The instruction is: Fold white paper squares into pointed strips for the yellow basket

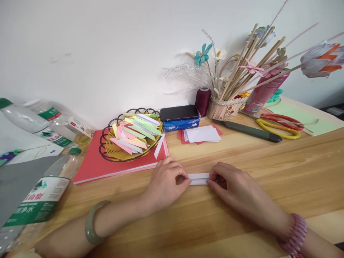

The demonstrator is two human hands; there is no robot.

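A narrow folded white paper strip (199,178) lies flat on the wooden table (268,172), near its middle. My left hand (166,182) pinches the strip's left end with thumb and fingers. My right hand (233,188) pinches and presses the strip's right end. A green bangle circles my left wrist and a pink coiled band my right wrist. Behind my left hand a black wire basket (107,152) holds several folded coloured paper strips (135,132), standing on a red paper pad (94,166).
A stack of white and red paper squares (202,134), a tissue pack with a black tin (179,118), a thread spool (202,100), and a stick holder with paper flowers (224,107) stand behind. Scissors (279,125) and a dark cutter (252,132) lie right. Water bottles (40,200) lie left.
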